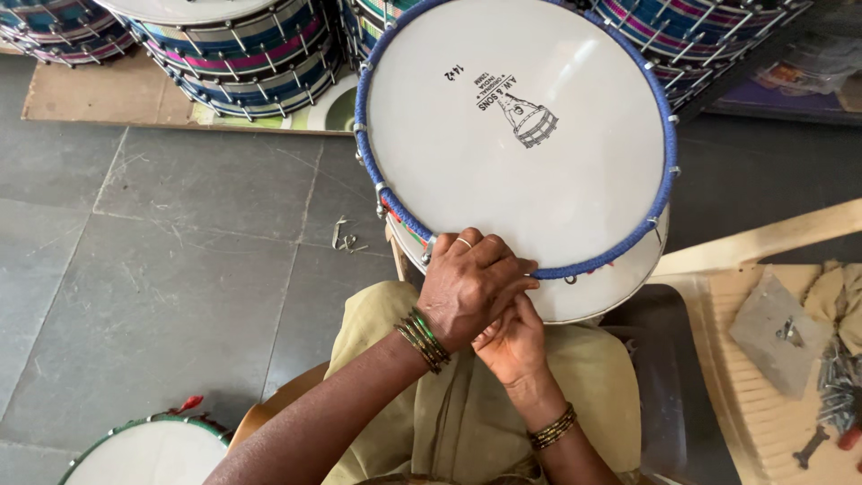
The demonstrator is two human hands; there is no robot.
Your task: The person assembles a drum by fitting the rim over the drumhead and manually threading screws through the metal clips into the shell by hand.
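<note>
A large round drum (516, 126) with a white head and a blue wrapped rim (666, 135) stands tilted against my lap. My left hand (467, 283), with a ring and green and gold bangles, lies over the near rim of the drum, fingers curled onto the blue edge. My right hand (514, 341) is tucked under the left one, pressed at the drum's lower rim where a second white head (620, 283) shows. What the fingers pinch is hidden.
Several stacked striped drums (242, 54) stand on cardboard at the back. Another drum (148, 449) lies at the lower left. A wooden board (763, 395) at right bears a grey stone, metal hooks and tools. Small metal bits (346, 238) lie on the grey tile floor.
</note>
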